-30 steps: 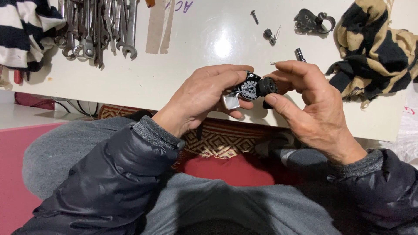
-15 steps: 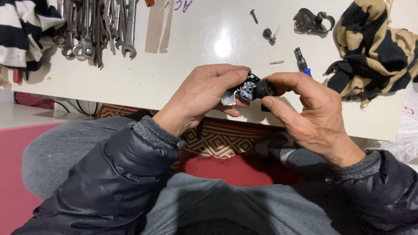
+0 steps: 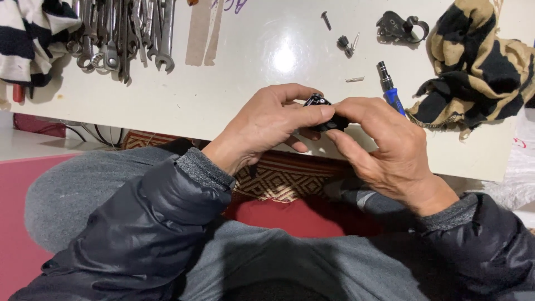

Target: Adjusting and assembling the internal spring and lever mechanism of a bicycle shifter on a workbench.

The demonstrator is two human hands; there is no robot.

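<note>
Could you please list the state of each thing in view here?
Small black part: pinched between both hands.
Left hand: closed on it.
Right hand: closed on it.
Blue-handled screwdriver: lying flat on the white table.
Steel spanners: lying bunched.

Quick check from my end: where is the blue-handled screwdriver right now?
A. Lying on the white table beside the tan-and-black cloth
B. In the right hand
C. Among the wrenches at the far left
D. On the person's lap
A: the blue-handled screwdriver lies free on the white table, just left of the tan-and-black cloth, while both hands hold a small black part.
</note>
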